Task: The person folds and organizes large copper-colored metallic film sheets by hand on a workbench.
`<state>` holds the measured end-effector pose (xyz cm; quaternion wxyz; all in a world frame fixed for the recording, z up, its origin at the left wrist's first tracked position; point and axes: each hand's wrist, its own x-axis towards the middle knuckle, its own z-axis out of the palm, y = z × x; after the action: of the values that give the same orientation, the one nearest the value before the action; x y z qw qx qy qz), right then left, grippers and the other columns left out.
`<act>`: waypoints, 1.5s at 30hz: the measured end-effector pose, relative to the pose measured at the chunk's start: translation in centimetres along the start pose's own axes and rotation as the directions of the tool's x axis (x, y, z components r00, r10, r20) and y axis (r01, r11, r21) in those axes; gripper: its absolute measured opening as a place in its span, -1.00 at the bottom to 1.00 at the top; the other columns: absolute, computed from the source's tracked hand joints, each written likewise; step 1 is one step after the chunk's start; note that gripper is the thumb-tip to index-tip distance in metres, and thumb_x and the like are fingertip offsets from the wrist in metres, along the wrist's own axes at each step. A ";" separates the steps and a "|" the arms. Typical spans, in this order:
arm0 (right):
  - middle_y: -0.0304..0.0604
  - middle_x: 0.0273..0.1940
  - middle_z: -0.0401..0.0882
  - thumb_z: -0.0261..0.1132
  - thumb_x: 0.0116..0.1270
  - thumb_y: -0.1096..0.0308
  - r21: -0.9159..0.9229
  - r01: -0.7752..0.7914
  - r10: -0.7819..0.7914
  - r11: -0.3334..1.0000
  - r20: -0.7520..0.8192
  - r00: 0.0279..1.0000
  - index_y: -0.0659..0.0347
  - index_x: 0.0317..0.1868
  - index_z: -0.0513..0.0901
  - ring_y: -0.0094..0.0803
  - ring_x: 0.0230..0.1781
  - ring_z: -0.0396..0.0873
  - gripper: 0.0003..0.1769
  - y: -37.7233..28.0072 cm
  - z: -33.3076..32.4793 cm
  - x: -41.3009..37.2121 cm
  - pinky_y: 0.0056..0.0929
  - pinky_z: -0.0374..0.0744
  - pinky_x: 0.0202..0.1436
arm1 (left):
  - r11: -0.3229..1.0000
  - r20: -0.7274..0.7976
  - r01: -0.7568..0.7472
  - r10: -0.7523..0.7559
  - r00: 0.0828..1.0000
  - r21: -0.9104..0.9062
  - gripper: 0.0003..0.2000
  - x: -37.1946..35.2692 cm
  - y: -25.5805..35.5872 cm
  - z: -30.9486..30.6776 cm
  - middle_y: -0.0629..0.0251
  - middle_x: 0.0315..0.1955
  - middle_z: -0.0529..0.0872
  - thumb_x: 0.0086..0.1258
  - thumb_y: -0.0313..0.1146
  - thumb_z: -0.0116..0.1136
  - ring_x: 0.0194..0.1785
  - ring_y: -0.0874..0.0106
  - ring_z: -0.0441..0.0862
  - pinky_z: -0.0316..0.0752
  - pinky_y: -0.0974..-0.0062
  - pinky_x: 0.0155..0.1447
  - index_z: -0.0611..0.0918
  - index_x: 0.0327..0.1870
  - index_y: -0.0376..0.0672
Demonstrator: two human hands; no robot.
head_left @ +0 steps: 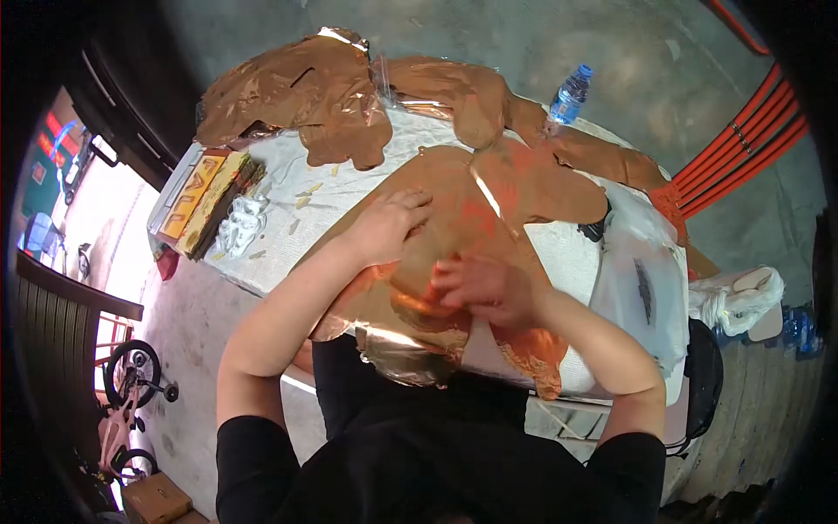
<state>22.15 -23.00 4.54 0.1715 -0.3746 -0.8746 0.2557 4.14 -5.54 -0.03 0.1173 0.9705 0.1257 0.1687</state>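
Observation:
A flat, copper-coloured foil balloon [445, 188] lies across the near part of the table, its crumpled shiny edge hanging over the front. My left hand [388, 229] rests palm down on the foil with its fingers stretched out. To the right and nearer to me, my right hand [496, 293] is over the same balloon, smeared by motion. Its fingers point left, and whether they pinch the foil cannot be made out. Orange-red light shines on the foil around the right fingers. Another flattened copper foil balloon [301, 100] is at the far left, creased and glossy.
More copper foil [454, 92] lies along the far edge. A water bottle [572, 94] stands at the back right. Left are a yellow box [192, 196] and a bundle of white string [242, 225]. A clear plastic bag [642, 284] covers the table's right end, beside orange-red tubes [742, 144].

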 end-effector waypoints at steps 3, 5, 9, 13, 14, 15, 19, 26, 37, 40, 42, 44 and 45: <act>-0.17 0.27 0.36 0.21 0.19 0.45 0.188 -0.077 0.051 0.979 0.140 0.989 0.10 -0.06 0.59 -0.10 0.41 0.10 -0.72 -0.3 0.7 -0.9 0.07 -0.04 0.42 | 0.997 -0.055 0.006 -0.010 0.998 -0.073 -0.57 -0.2 0.9 -0.5 0.02 0.18 0.45 0.15 -0.33 0.15 0.30 0.09 0.31 0.19 0.21 0.35 0.54 0.09 -0.18; -0.18 0.27 0.37 0.20 0.21 0.45 0.274 -0.025 -0.026 0.961 0.179 0.984 0.08 -0.06 0.60 -0.10 0.42 0.08 -0.73 0.0 1.5 -0.8 0.07 -0.09 0.43 | 0.996 -0.049 0.017 -0.021 0.999 -0.086 -0.57 -0.3 0.9 -0.6 0.03 0.18 0.44 0.15 -0.31 0.15 0.31 0.10 0.30 0.18 0.20 0.36 0.54 0.09 -0.18; -0.19 0.25 0.39 0.20 0.25 0.40 0.368 0.105 -0.217 0.924 0.278 0.936 0.03 0.01 0.60 -0.11 0.43 0.06 -0.70 -1.6 1.2 -0.1 0.04 -0.14 0.44 | 0.995 -0.059 0.014 -0.020 0.998 -0.102 -0.57 -0.2 0.7 -0.5 0.04 0.19 0.44 0.18 -0.29 0.15 0.32 0.10 0.28 0.16 0.20 0.37 0.53 0.10 -0.20; -0.18 0.25 0.39 0.22 0.26 0.34 0.626 -0.243 -0.091 0.741 0.452 0.887 0.02 0.07 0.58 -0.15 0.43 0.08 -0.66 -3.0 -1.4 0.9 -0.08 -0.06 0.44 | 0.992 -0.067 0.029 -0.037 0.997 -0.123 -0.57 -0.3 0.4 -0.1 0.03 0.18 0.44 0.22 -0.29 0.14 0.32 0.12 0.28 0.15 0.20 0.37 0.51 0.12 -0.21; -0.15 0.16 0.48 0.22 0.27 0.29 0.625 -0.432 0.272 0.650 0.341 0.900 0.11 0.04 0.59 -0.19 0.38 0.17 -0.68 -3.5 -2.3 1.3 -0.14 -0.04 0.45 | 0.990 -0.068 0.034 -0.044 0.997 -0.139 -0.57 -0.2 0.4 -0.2 0.04 0.19 0.44 0.23 -0.29 0.13 0.33 0.13 0.28 0.14 0.21 0.37 0.49 0.14 -0.21; -0.12 0.06 0.57 0.23 0.28 0.24 0.648 -0.576 0.605 0.499 0.215 0.767 0.21 0.00 0.59 -0.23 0.33 0.27 -0.67 -3.5 -3.0 1.7 -0.20 -0.02 0.46 | 0.987 -0.069 0.039 -0.050 0.996 -0.154 -0.57 -0.2 0.5 -0.3 0.05 0.19 0.44 0.24 -0.30 0.11 0.33 0.14 0.27 0.14 0.21 0.37 0.48 0.15 -0.21; 0.07 0.25 0.31 0.17 0.31 0.11 -0.014 -0.542 0.516 0.841 -0.283 0.808 0.27 0.21 0.40 -0.13 0.40 0.10 -0.45 2.6 0.5 1.9 -0.13 0.01 0.44 | 0.995 -0.030 0.046 -0.048 0.998 -0.087 -0.57 -0.1 1.1 -0.4 0.06 0.20 0.43 0.26 -0.29 0.10 0.34 0.15 0.26 0.13 0.21 0.37 0.47 0.16 -0.21; 0.17 0.40 -0.03 0.14 0.31 -0.01 -0.246 -0.541 0.456 0.804 -0.327 0.828 0.38 0.34 0.14 -0.07 0.48 -0.16 -0.22 3.9 1.7 2.2 -0.09 -0.18 0.47 | 0.975 -0.189 0.039 -0.081 0.979 -0.217 -0.64 0.3 -0.2 -1.3 0.06 0.13 0.48 0.22 -0.40 0.13 0.25 0.13 0.33 0.26 0.24 0.27 0.51 0.07 -0.22; 0.11 0.44 -0.10 0.19 0.27 -0.04 -0.267 -0.528 0.482 0.806 -0.223 0.848 0.29 0.39 0.09 -0.11 0.49 -0.22 -0.15 4.6 0.8 5.3 -0.11 -0.19 0.48 | 0.987 -0.080 0.154 -0.158 0.984 -0.048 -0.65 -0.4 -0.8 -1.3 0.16 0.09 0.52 0.22 -0.39 0.13 0.28 0.18 0.33 0.19 0.26 0.32 0.54 0.07 -0.19; 0.11 0.43 -0.08 0.16 0.26 -0.09 -0.276 -0.523 0.468 0.807 -0.242 0.850 0.30 0.39 0.09 -0.11 0.49 -0.20 -0.14 5.3 1.2 5.8 -0.11 -0.21 0.48 | 0.986 -0.092 0.161 -0.165 0.982 -0.044 -0.64 -0.4 -1.1 -1.0 0.15 0.10 0.51 0.23 -0.38 0.13 0.28 0.18 0.32 0.20 0.25 0.31 0.54 0.07 -0.19; 0.13 0.42 -0.06 0.13 0.26 -0.13 -0.287 -0.510 0.448 0.811 -0.257 0.856 0.32 0.38 0.10 -0.10 0.48 -0.18 -0.13 5.5 1.5 6.1 -0.11 -0.22 0.48 | 0.985 -0.101 0.159 -0.165 0.981 -0.063 -0.65 -0.5 -1.1 -0.9 0.15 0.10 0.51 0.23 -0.38 0.13 0.28 0.18 0.32 0.20 0.25 0.31 0.54 0.07 -0.18; 0.07 0.44 -0.08 0.17 0.26 -0.09 -0.277 -0.549 0.482 0.789 -0.275 0.832 0.27 0.39 0.09 -0.14 0.49 -0.19 -0.14 5.3 1.6 6.3 -0.09 -0.20 0.47 | 0.983 -0.106 0.164 -0.172 0.979 -0.080 -0.65 -0.4 -1.2 -0.9 0.15 0.10 0.51 0.23 -0.38 0.12 0.28 0.17 0.32 0.20 0.25 0.31 0.55 0.07 -0.18; 0.07 0.44 -0.08 0.17 0.26 -0.09 -0.266 -0.545 0.483 0.795 -0.267 0.834 0.27 0.39 0.09 -0.14 0.49 -0.19 -0.14 5.1 1.7 6.4 -0.09 -0.20 0.47 | 0.984 -0.105 0.159 -0.167 0.980 -0.080 -0.64 -0.4 -1.3 -0.8 0.16 0.10 0.51 0.23 -0.38 0.12 0.27 0.17 0.32 0.20 0.25 0.31 0.55 0.07 -0.18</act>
<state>19.98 -15.73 0.93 0.1101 -0.6442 -0.7494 0.1061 3.23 -4.23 0.27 0.1583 0.9412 0.2051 0.2167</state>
